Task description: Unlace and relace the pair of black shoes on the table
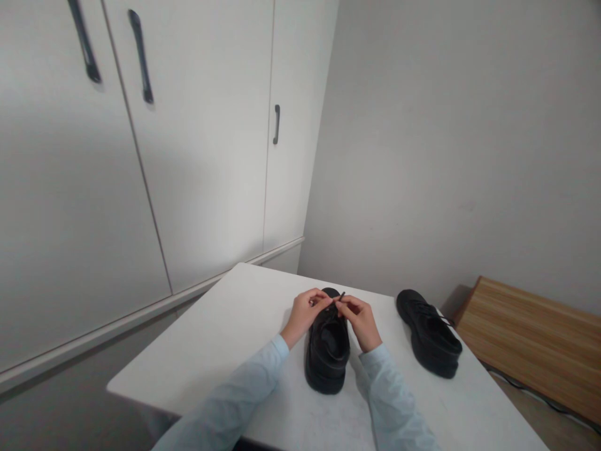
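Note:
A black lace-up shoe stands on the white table, its heel toward me and its toe pointing away. Over its front part, my left hand and my right hand meet with their fingers pinched on the dark shoelace. A short end of the lace sticks up between the two hands. Fingers cover much of the lacing, so the exact shape of any loop or knot is hidden. To the right, a second black shoe sits near the table's right edge, with its lace visible on top.
White cupboard doors with dark handles rise behind and to the left of the table. A plain grey wall stands behind. Beyond the right edge are a wood-grain surface and a cable below it.

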Available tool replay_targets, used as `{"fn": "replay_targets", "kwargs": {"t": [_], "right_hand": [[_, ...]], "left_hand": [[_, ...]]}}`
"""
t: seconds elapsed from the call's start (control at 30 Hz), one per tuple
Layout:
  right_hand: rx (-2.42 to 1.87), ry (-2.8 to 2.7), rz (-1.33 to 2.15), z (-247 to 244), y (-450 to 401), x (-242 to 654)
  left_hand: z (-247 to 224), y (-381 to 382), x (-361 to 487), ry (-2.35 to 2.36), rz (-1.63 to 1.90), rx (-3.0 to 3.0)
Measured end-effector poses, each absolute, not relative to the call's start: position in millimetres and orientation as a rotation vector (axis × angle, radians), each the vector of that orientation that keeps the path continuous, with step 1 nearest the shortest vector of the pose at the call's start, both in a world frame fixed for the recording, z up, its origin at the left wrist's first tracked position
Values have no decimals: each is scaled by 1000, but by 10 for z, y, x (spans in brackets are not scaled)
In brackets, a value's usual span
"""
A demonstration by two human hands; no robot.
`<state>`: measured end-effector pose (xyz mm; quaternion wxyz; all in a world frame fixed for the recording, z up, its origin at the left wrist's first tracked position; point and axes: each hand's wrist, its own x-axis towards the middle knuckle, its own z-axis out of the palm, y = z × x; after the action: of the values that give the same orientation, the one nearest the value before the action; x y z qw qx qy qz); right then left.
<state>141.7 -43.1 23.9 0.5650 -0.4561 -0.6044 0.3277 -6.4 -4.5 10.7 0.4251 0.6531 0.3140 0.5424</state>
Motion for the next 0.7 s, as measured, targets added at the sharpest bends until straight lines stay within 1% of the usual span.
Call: {"fn": "replay_targets", "kwargs": {"t": [0.27, 0.47, 0.7], "right_hand": [[-1005, -1336, 810, 148, -379, 1467], [-971, -1303, 826, 97, -347, 1500], [-960, -1330, 835, 111, -341, 1504]], "left_hand": [[89, -38, -112, 590, 1079, 1519], [-4, -18, -82, 584, 1080, 1554], [-47, 2, -58, 770, 1172, 1840]]}}
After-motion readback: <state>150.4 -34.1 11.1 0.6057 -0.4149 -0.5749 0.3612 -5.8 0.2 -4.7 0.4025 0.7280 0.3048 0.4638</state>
